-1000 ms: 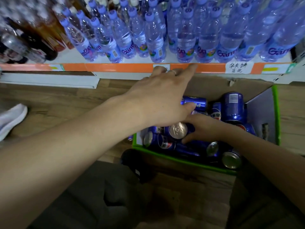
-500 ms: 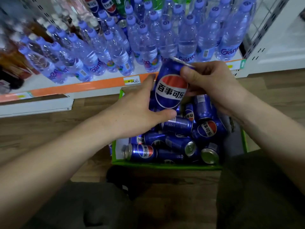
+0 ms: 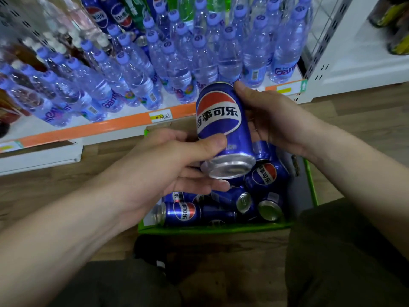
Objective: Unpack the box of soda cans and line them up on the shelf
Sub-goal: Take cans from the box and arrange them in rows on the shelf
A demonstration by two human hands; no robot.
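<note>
A blue soda can (image 3: 223, 127) with a red, white and blue logo is held above the box, its silver base turned toward me. My left hand (image 3: 177, 165) grips its lower part, thumb across the front and fingers under the base. My right hand (image 3: 276, 120) wraps the can's right side near its top. Below them, the green-edged cardboard box (image 3: 212, 229) on the floor holds several more blue cans (image 3: 186, 212) lying jumbled on their sides.
The lowest shelf (image 3: 93, 129) with an orange price strip carries several rows of clear water bottles (image 3: 177, 60) with purple caps. Cola and green bottles (image 3: 115, 16) stand behind them. A white shelf post (image 3: 318, 69) rises at right. My knees (image 3: 345, 251) flank the box on the wooden floor.
My right hand lifted one can out of the box and my left hand joined it. The can has since risen and tilted, base toward me. The view has swung rightward and up the shelf.
</note>
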